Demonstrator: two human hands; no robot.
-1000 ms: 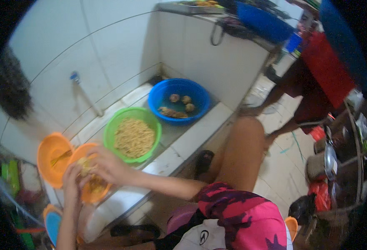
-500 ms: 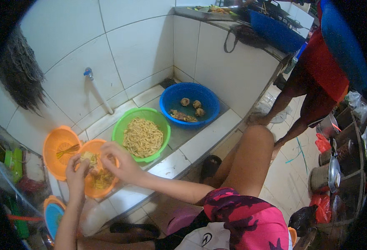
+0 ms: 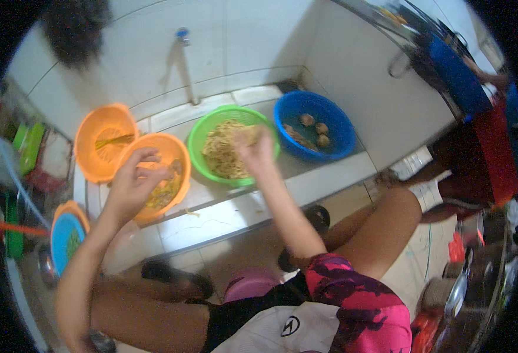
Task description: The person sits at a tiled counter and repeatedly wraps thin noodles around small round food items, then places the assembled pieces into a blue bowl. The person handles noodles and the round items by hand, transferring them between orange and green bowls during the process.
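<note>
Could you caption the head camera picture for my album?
Blurred right hand above a green basin of noodle-like strips, open left hand at the nearer orange basin.

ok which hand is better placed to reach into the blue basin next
Probably the right. The right hand is over the green basin, beside the blue basin, while the left hand is farther off, at the nearer orange basin.

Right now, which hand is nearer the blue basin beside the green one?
Right. The right hand is over the green basin, just left of the blue basin; the left hand is farther left, over the nearer orange basin.
</note>
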